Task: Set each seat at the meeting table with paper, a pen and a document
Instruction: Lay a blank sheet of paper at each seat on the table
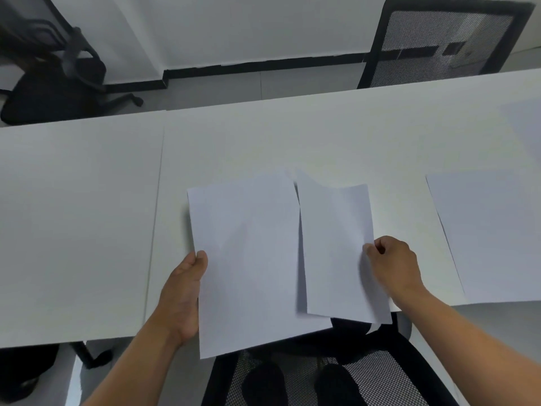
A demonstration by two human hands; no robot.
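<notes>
Separating: the right hand (393,260) pinches the right edge of a single sheet (336,247) between thumb and fingertips, lifting it so that it curls; the aim looks to be peeling one sheet free to lay down.
Left hand: the left hand (184,294), at 8 o'clock from the right, grips the left edge of the paper stack (248,265), thumb on top, steadying it while the other sheet comes off.
Stack: it hangs over the near edge of the meeting table (87,215), above the near chair (380,376) at 6 o'clock.
Laid sheet: another paper (491,235) lies flat at 3 o'clock, probably a seat already begun.
Far chair: a mesh chair (445,42) stands at 1 o'clock across the table.
Missing: no pen or document is visible, so the task looks early.
</notes>
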